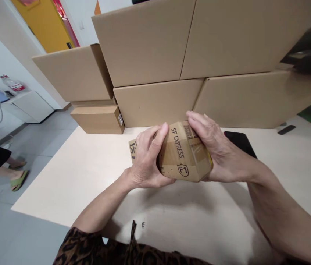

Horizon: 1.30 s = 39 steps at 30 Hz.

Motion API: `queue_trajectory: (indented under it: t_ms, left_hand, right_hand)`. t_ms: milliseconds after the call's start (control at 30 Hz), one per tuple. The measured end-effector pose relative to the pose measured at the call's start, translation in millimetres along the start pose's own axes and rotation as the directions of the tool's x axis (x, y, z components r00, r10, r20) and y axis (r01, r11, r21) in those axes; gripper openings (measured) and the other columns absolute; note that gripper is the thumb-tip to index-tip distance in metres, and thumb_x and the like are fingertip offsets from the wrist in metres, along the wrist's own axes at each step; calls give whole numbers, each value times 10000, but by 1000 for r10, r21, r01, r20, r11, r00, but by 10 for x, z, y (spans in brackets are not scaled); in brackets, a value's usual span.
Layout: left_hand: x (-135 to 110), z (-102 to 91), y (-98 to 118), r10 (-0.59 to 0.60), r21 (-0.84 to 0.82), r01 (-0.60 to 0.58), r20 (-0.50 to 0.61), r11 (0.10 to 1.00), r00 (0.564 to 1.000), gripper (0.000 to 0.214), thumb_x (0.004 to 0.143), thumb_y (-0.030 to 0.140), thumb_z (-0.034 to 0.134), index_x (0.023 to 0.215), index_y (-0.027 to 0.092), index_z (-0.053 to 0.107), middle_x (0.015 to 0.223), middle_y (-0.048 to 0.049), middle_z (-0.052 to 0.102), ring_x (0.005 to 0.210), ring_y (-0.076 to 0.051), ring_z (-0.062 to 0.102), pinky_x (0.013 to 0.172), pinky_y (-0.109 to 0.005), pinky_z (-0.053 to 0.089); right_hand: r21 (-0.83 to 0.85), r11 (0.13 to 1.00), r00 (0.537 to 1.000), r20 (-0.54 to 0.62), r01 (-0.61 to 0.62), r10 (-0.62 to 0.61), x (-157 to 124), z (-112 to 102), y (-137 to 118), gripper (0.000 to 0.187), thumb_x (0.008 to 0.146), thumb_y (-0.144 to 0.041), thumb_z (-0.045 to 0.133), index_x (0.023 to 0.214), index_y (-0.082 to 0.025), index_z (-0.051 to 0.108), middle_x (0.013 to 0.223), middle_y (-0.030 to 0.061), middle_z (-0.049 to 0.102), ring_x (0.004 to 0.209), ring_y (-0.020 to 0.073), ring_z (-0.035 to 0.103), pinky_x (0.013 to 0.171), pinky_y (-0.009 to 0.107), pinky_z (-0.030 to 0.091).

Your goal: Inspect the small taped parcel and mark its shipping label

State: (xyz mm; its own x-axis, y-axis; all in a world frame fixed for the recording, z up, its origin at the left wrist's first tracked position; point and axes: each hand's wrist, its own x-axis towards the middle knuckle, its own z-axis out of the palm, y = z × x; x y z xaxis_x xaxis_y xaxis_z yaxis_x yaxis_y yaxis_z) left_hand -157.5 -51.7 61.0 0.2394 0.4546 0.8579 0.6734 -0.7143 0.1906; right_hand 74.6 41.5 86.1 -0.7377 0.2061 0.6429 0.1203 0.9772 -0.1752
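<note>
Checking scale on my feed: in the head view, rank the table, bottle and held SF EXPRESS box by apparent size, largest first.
1. Table
2. SF EXPRESS box, enlarged by nearness
3. Bottle

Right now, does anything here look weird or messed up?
The small cardboard box between the left hand and right hand looks a bit lopsided, its sides meeting at uneven slants instead of squarely. Also, one tiny dark speck sits alone on the pale table, too small to identify.
</note>
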Motion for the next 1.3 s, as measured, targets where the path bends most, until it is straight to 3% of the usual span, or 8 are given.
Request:
queue_trajectory:
  t_ms: [100,233,500,633,800,1000,1167,1300]
  left_hand:
    - [42,-77,-67,65,-6,-64,61,998,996,1130,806,632,745,1689,168,214,1611,-240,431,1469,-394,475,1206,-553,410]
    - [71,-121,-102,160,-34,-157,119,987,980,910,960,564,666,1673,154,277,1690,-226,391,1606,-374,320,1303,-572,307]
    - [-10,16,-319,224,-68,-222,20,973,974,682,1064,354,545,1679,230,278,1670,-134,465,1551,-279,448,1276,-478,411]
    - [-108,-85,-626,17,-59,-5,191,998,981,904,948,575,681,1688,296,244,1716,-152,376,1591,-360,359,1309,-567,301]
    - [-218,-169,-876,-379,-105,472,457,875,804,1162,740,747,794,1682,344,246,1798,-131,125,1654,-447,57,1309,-684,132]
    - [-212,-187,-920,-400,-201,505,400,840,825,1236,578,725,909,1633,350,383,1597,-146,435,1532,-451,328,1286,-682,209]
    - [-190,-112,-869,-478,-428,532,235,730,846,1287,547,711,930,1633,354,339,1635,-143,425,1559,-433,332,1284,-621,254]
    - [-197,42,-769,-563,-687,496,152,531,813,1227,616,683,899,1619,304,304,1657,-159,440,1545,-412,397,1256,-585,336]
  right_hand:
    - [0,1000,999,-44,-16,16,-6,-21,-19,1168,792,-577,784,1716,-301,125,1557,183,452,1411,478,493,1123,756,429]
    - [65,983,983,-58,-169,173,11,37,-50,1217,755,-670,833,1705,-391,126,1594,141,426,1441,453,465,1142,695,453]
    - [143,923,915,-143,-358,377,-23,104,14,1199,684,-726,854,1677,-424,255,1534,130,479,1429,437,496,1148,696,439]
    - [292,845,850,-152,-449,504,-63,43,71,1210,615,-682,918,1647,-454,330,1545,82,494,1479,446,446,1215,718,333]
    - [348,798,803,-173,-492,570,-75,52,149,1231,484,-584,1006,1582,-468,462,1524,50,530,1495,441,436,1243,700,303]
    - [548,642,715,-108,-536,690,7,42,107,1236,416,-472,1030,1545,-429,528,1567,44,558,1480,441,475,1233,723,319]
    - [671,561,659,-141,-485,738,78,-49,37,1179,357,-328,1031,1464,-388,628,1434,33,684,1408,416,564,1217,666,389]
    - [809,460,583,-186,-366,791,89,-3,59,794,482,-334,972,1247,-356,762,1140,2,781,1087,309,735,990,527,611]
